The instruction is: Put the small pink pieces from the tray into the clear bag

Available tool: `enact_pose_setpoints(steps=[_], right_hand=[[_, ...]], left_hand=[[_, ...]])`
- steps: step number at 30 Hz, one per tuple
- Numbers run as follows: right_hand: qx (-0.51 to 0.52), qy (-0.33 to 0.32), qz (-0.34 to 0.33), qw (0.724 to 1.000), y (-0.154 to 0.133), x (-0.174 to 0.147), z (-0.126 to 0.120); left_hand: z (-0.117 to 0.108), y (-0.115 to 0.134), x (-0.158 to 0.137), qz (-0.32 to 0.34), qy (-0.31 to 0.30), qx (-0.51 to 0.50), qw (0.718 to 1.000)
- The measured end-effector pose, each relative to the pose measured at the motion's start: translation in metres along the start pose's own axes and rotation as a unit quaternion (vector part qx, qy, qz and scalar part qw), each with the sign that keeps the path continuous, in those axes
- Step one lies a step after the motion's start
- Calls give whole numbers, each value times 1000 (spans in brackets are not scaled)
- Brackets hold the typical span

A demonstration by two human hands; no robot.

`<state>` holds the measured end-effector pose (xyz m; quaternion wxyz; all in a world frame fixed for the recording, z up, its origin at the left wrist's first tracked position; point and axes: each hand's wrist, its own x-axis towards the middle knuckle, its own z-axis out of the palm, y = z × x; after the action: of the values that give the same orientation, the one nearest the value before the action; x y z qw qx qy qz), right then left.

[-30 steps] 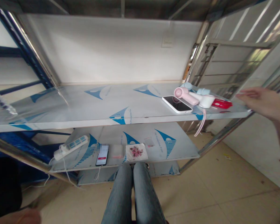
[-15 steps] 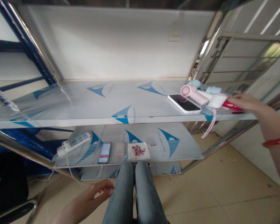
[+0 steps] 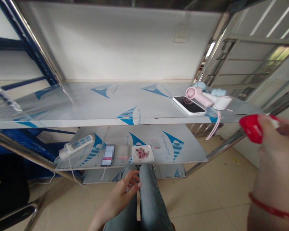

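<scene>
My right hand (image 3: pixel 276 138) is closed on a glossy red object (image 3: pixel 252 128) with a rounded end, held in the air just in front of the upper shelf's right end. Motion blurs it, so its exact kind cannot be told. Above my jeans hovers my left hand (image 3: pixel 126 191), holding nothing, its fingers loosely bent and apart from the thumb. Left of the red object on the upper shelf, a pink handheld fan (image 3: pixel 203 98) lies against a white one (image 3: pixel 222 102), with light blue pieces (image 3: pixel 218 92) behind. Beside them lies a white-edged phone (image 3: pixel 189 105).
The upper metal shelf (image 3: pixel 98 110) has a clear plastic bag (image 3: pixel 2 101) at its left end. On the lower shelf (image 3: pixel 194 150) are a power strip (image 3: pixel 76 146), another phone (image 3: pixel 107 155), small clear bags (image 3: pixel 123 152) and a white tray of reddish beads (image 3: pixel 148 157).
My right hand has lifted the red object off the upper shelf and brought it toward me. My left hand has moved right and slightly up, over my legs.
</scene>
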<state>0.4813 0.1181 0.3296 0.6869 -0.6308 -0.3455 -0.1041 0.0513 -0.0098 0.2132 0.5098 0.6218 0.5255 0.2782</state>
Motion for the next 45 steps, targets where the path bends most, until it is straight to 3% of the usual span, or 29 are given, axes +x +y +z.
enact_pose_setpoints(steps=[2, 4, 6, 8, 10, 14, 17, 20, 23, 26, 27, 30, 32, 37, 41, 45], right_hand=[[33, -150, 101, 983, -16, -80, -25], [24, -367, 192, 910, -28, -162, -44], [77, -483, 260, 832, -32, -231, -57], [110, -485, 307, 812, -26, -274, -65], [83, -477, 296, 824, -16, -294, -73], [66, -509, 220, 830, -5, -296, -85], [87, -551, 214, 802, -10, -297, -82], [121, -562, 272, 772, -18, -304, -62], [165, -536, 360, 745, -23, -313, -31], [182, -537, 427, 704, -27, -317, -3], [183, -528, 427, 711, -29, -316, 3], [192, -476, 353, 782, -36, -310, 6], [212, -479, 285, 803, -41, -303, -2], [229, -599, 125, 757, -49, -286, -20], [236, -663, 83, 706, -48, -273, -19], [259, -666, 55, 697, -48, -264, -15]], left_hand=[[20, 1, 4, 20, -19, -48, 998], [39, -1, 7, 30, -97, -103, 989], [54, -7, 6, 16, -180, -161, 970], [65, -18, 3, -14, -235, -220, 947], [71, -31, 0, -50, -246, -272, 929], [78, -45, -2, -70, -236, -277, 929], [78, -41, 0, -48, -216, -225, 949], [72, -36, 2, -28, -173, -250, 952], [62, -36, 3, 3, -80, -279, 957], [48, -35, 6, 41, -32, -277, 960], [43, -33, 6, 49, -25, -272, 961], [28, -27, 8, 59, 10, -256, 965], [21, -24, 8, 66, 38, -249, 966], [10, -16, 6, 74, 46, -216, 972], [7, -7, 2, 86, 42, -174, 980], [4, 1, -2, 101, 47, -147, 983]])
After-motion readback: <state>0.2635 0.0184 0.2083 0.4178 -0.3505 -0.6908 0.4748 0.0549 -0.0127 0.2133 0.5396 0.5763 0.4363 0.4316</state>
